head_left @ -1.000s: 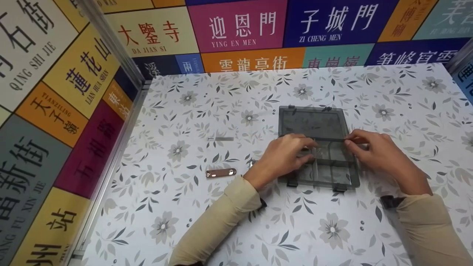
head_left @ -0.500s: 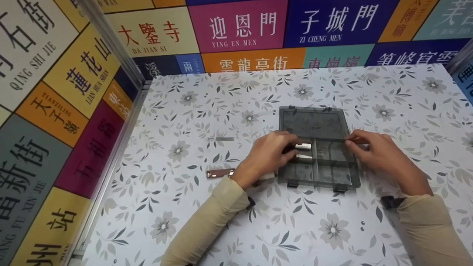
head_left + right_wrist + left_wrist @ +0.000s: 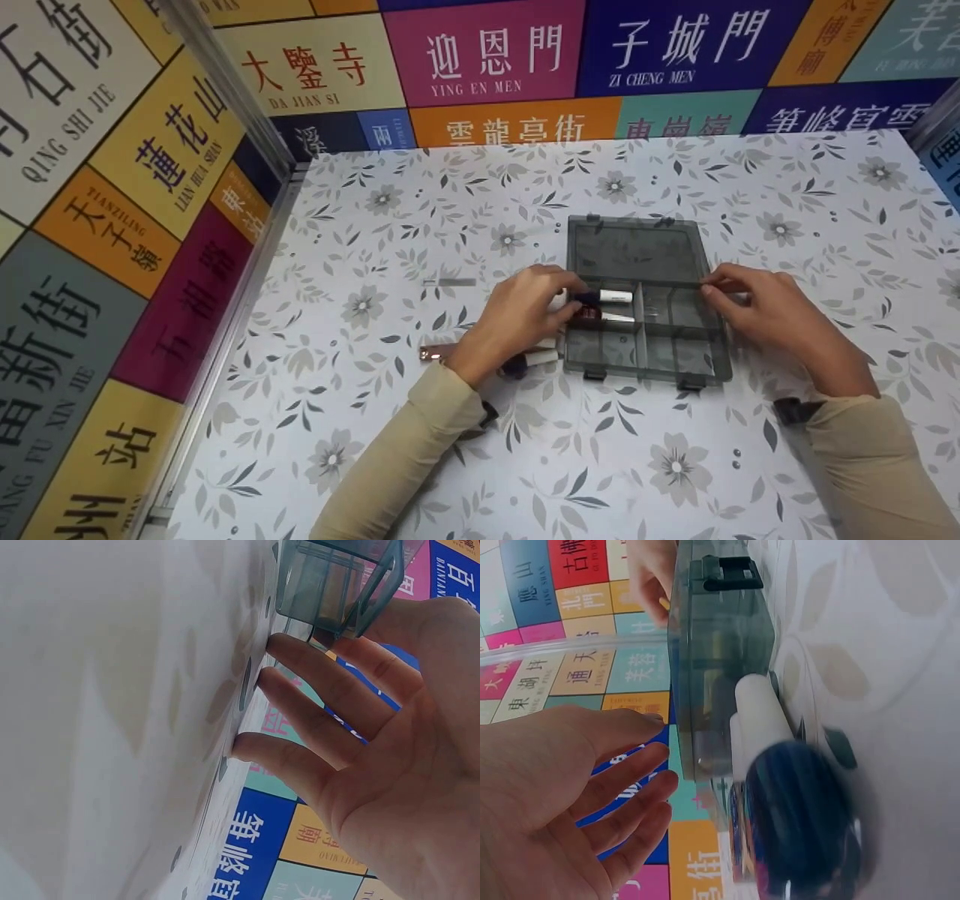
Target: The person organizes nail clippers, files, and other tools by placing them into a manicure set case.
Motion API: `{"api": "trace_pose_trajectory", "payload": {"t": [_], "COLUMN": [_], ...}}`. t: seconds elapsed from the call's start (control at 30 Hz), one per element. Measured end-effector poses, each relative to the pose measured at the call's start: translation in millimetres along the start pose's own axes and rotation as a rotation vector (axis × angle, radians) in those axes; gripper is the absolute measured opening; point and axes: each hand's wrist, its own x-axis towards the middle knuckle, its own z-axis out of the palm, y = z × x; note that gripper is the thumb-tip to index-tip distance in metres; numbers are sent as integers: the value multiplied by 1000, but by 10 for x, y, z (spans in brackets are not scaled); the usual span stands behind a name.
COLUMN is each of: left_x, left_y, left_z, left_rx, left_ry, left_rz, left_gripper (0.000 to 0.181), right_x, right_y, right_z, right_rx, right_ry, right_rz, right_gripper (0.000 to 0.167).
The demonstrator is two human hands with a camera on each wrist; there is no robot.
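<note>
A translucent grey divided box (image 3: 630,251) lies with its lid spread back. Two small bottles that look like nail polish, a dark bottle (image 3: 616,297) and a dark red bottle (image 3: 590,310), both white-capped, lie in its upper left compartment. My left hand (image 3: 517,304) is at that compartment's left edge, fingers loosely bent, holding nothing visible. Under its wrist, a dark blue bottle (image 3: 799,814) with a white cap lies on the table, another white cap partly hidden behind it. My right hand (image 3: 765,304) pinches the box's right edge near the hinge; its other fingers (image 3: 277,750) reach down to the table.
Nail clippers (image 3: 433,352) lie left of the box, partly covered by the left arm. A thin grey strip (image 3: 454,282) lies farther back. The table (image 3: 420,472) has a floral cover, and panels with printed characters (image 3: 487,52) stand behind and to the left.
My left hand has drawn back leftward out of the compartment, where the two bottles now show. The bottle on the table has come into sight below the wrist. My right hand stays in place.
</note>
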Motion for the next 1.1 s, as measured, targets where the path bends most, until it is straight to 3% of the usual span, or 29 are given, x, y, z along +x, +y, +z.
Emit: {"api": "trace_pose_trajectory", "payload": {"t": [0.3, 0.83, 1.1], "left_x": [-99, -370, -402], "left_y": [-167, -616, -829], "left_z": [-62, -284, -344], "left_rx": [7, -12, -43], "left_ry": [1, 59, 84], "left_rz": [-38, -128, -173], "left_gripper": [24, 21, 21], "right_x": [-7, 13, 8], "right_y": [1, -7, 8], "right_z": [-2, -1, 12], "right_rx": [10, 15, 3], "right_ry": [-2, -14, 7], "right_rz": [4, 5, -8], "right_gripper": [27, 27, 25]}}
